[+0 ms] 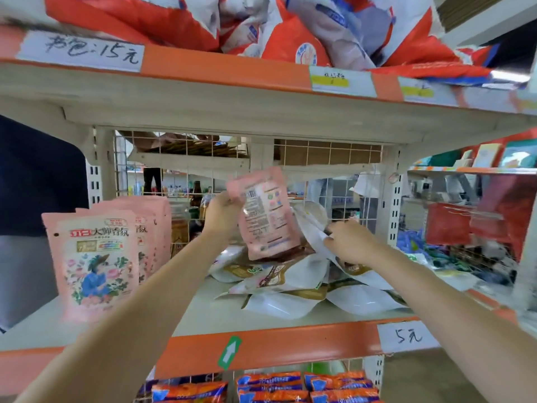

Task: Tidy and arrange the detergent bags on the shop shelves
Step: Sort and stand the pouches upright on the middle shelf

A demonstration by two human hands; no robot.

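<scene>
A shop aisle of cream metal shelving with orange price rails and a wire-grid back; the middle shelf [220,312] is a smooth pale board, its rail [290,341] carrying a green arrow sticker [229,352] and a handwritten paper tag [406,336]. At the left of this shelf a row of pink bags [96,263] stands upright, flat glossy pouches printed with flowers and a figure in blue, packed one behind another. Right of centre lies a loose heap of white bags [293,289], slick and crumpled, with gold and brown printing, overlapping at all angles. The left hand [222,212] is raised above the heap, fingers curled on the upper left edge of one pink bag [264,212], which is held upright and slightly tilted, its back with small print and a barcode facing the camera. The right hand [350,242] is at the right side of the heap, its fingers closed on the edge of a white bag [315,225] that stands up just beside the held pink one. The upper shelf holds a jumble of large red and white bags [293,30], shiny and creased, above a handwritten label [84,52]. The shelf below holds orange and blue packets [270,386] in flat stacks.
</scene>
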